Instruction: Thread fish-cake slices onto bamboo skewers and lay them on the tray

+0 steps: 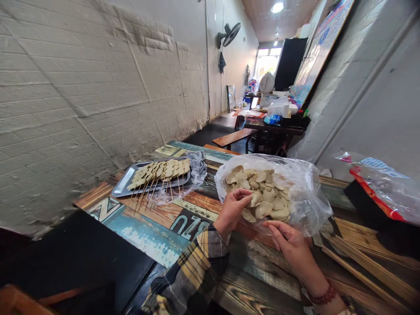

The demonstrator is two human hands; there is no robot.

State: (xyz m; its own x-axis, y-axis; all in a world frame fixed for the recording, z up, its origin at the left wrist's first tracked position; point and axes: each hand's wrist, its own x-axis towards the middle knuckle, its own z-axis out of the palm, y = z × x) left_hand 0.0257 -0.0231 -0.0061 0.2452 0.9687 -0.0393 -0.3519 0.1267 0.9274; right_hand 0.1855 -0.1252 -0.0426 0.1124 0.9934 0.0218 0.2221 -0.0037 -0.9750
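My left hand (234, 210) is closed, pinching a thin, pale beige food slice (255, 199) between thumb and fingers. Many similar slices (278, 203) lie heaped in an open clear plastic bag (306, 199) in front of me. Just right of the left hand, at the bag's near edge, my right hand (288, 240) has its thumb and forefinger pressed together. Whatever is in that pinch is too small and hidden to make out. To the left, a metal tray (123, 188) bears rows of slices (160, 172) threaded on bamboo skewers (170, 189), whose ends stick out toward me.
Crumpled clear plastic (197, 168) lies beside the tray on the patchwork wooden table (144, 236). At right are long wooden sticks (367, 262) and a black box (370, 205) with plastic packaging. A bench (234, 137) and a cluttered second table (275, 127) stand beyond.
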